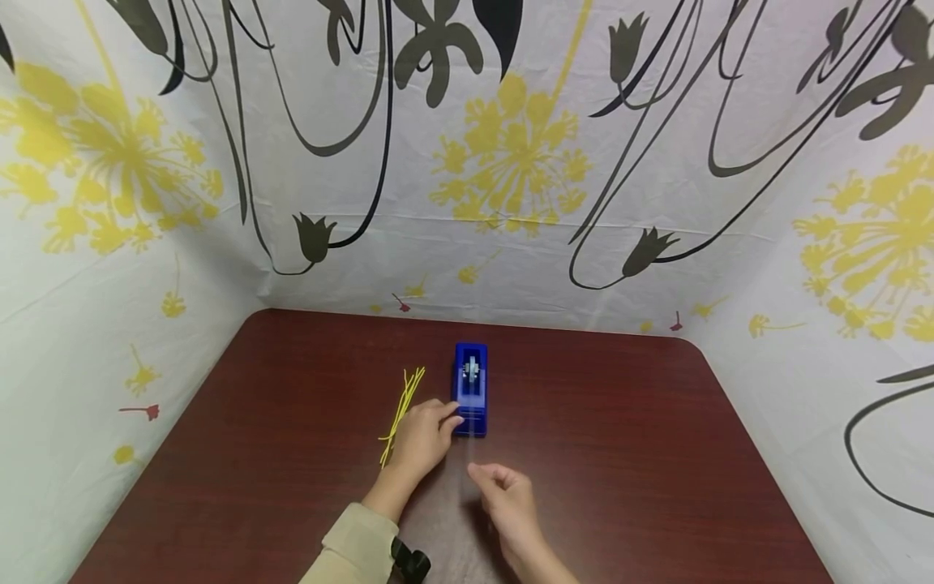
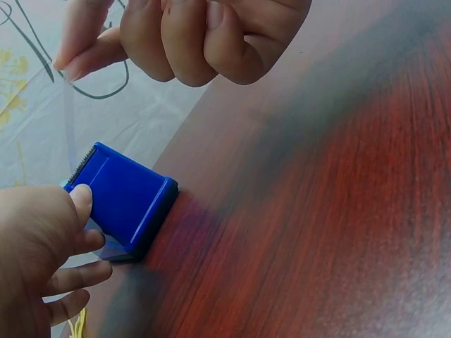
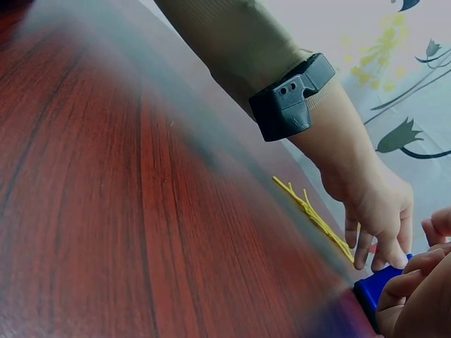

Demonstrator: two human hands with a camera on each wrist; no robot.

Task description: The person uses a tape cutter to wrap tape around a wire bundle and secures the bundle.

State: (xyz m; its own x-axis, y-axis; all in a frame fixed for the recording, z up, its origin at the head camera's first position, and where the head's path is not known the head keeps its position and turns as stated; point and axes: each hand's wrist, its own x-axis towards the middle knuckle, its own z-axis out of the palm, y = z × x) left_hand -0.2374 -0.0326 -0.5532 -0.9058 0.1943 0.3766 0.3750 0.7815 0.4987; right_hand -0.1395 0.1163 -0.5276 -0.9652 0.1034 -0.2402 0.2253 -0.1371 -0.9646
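A blue tape dispenser (image 1: 471,397) with a toothed cutting edge (image 2: 82,167) stands on the table. My left hand (image 1: 423,438) touches its left side near the front, thumb and fingers extended rather than wrapped round it. In front of the dispenser, my right hand (image 1: 507,503) pinches the end of a clear strip of tape (image 2: 69,127) between thumb and forefinger. The other fingers of that hand are curled in. From the dispenser the strip stretches up to the pinch. The roll (image 1: 471,369) shows in the dispenser's top.
Several thin yellow strands (image 1: 403,410) lie in a loose bundle just left of the left hand. The dark red wooden table (image 1: 620,454) has rounded far corners. Patterned white cloth (image 1: 525,276) hangs behind it and at both sides. A black wrist camera (image 3: 292,98) sits on the left sleeve.
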